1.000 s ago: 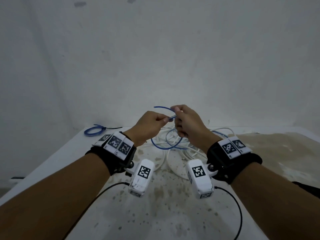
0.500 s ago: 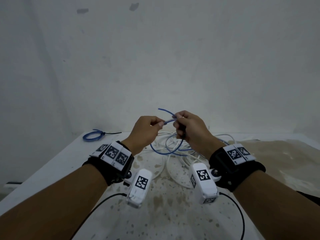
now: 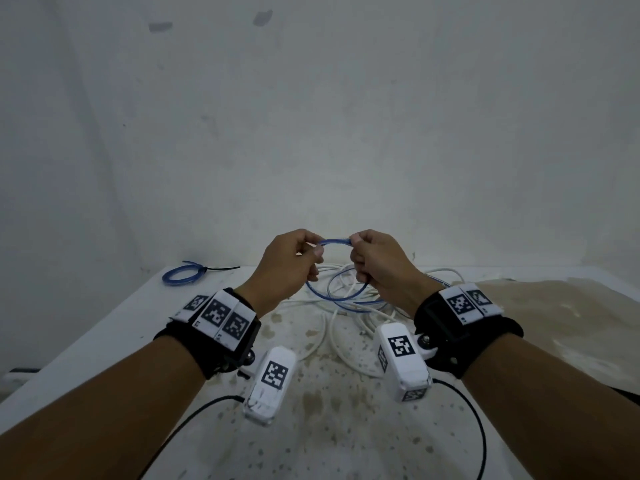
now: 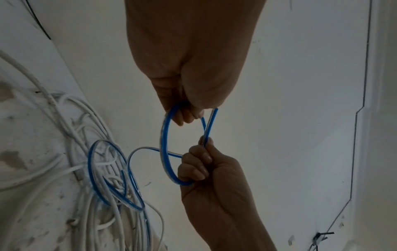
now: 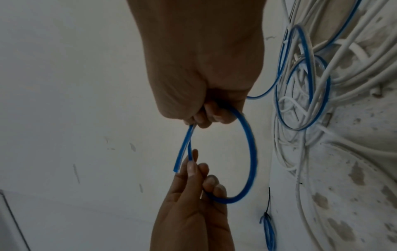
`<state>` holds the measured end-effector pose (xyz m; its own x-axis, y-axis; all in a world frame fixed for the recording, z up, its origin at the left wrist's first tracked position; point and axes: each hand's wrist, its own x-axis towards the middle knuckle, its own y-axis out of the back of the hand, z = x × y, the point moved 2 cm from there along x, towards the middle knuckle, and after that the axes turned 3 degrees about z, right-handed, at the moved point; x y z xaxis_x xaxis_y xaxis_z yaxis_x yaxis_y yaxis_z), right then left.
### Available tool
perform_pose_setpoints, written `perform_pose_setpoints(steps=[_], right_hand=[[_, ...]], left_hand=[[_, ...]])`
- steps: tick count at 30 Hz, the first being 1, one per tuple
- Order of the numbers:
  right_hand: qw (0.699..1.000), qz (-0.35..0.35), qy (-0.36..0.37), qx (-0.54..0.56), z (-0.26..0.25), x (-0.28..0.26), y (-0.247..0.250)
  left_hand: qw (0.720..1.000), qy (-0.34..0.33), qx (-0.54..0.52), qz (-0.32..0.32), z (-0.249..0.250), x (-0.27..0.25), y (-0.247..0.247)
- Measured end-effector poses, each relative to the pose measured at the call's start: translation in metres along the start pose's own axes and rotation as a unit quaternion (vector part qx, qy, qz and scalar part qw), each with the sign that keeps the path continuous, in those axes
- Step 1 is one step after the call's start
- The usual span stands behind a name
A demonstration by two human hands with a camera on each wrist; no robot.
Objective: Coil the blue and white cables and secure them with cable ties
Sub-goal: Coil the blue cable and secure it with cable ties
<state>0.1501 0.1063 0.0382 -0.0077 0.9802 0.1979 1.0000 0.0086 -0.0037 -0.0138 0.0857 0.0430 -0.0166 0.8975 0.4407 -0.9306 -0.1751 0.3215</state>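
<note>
Both hands are raised above the table, holding one loop of blue cable (image 3: 334, 241) between them. My left hand (image 3: 313, 252) pinches the loop's top strand near its free end (image 4: 214, 111), and its curled fingers hold the loop's lower arc (image 5: 227, 200). My right hand (image 3: 356, 242) grips the opposite side, where the strands overlap. The loop (image 4: 163, 144) is about a hand's width across. The cable's remaining length trails down to more blue turns (image 3: 332, 296) lying on a tangle of white cables (image 3: 346, 337).
A small blue coil (image 3: 181, 273) bound with a black cable tie (image 3: 221, 269) lies at the far left of the stained white table (image 3: 311, 427). A wall (image 3: 311, 133) stands close behind. Brown staining (image 3: 554, 323) covers the table's right side.
The blue end that stuck up and left now lies along the top strand between my hands. The hands have moved slightly apart and closed the cable into a loop.
</note>
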Motion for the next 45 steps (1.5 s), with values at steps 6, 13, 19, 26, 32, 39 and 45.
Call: perform_pose_setpoints(steps=[6, 13, 19, 26, 32, 39, 45], right_hand=[[0.998, -0.028, 0.047, -0.039, -0.003, -0.007, -0.011], [0.995, 0.055, 0.076, 0.022, -0.008, -0.005, -0.016], [0.997, -0.038, 0.050, 0.049, -0.009, -0.014, -0.019], [0.994, -0.093, 0.011, 0.049, -0.015, -0.017, -0.009], [0.992, -0.094, -0.043, 0.067, -0.009, -0.016, -0.002], [0.990, -0.124, -0.036, 0.058, -0.009, -0.017, -0.004], [0.990, -0.131, -0.029, -0.034, -0.009, -0.017, -0.001]], left_hand=[[0.999, -0.022, 0.040, -0.016, 0.009, 0.003, -0.004], [0.996, 0.016, -0.088, -0.016, 0.020, 0.002, -0.011], [0.997, 0.021, -0.045, 0.056, 0.017, 0.009, -0.006], [0.989, 0.103, -0.099, 0.043, 0.016, 0.012, -0.007], [0.983, 0.141, -0.119, 0.011, 0.016, 0.014, -0.005], [0.992, 0.108, -0.071, -0.002, 0.017, 0.011, -0.005], [0.993, 0.111, -0.040, 0.026, 0.015, 0.014, -0.004]])
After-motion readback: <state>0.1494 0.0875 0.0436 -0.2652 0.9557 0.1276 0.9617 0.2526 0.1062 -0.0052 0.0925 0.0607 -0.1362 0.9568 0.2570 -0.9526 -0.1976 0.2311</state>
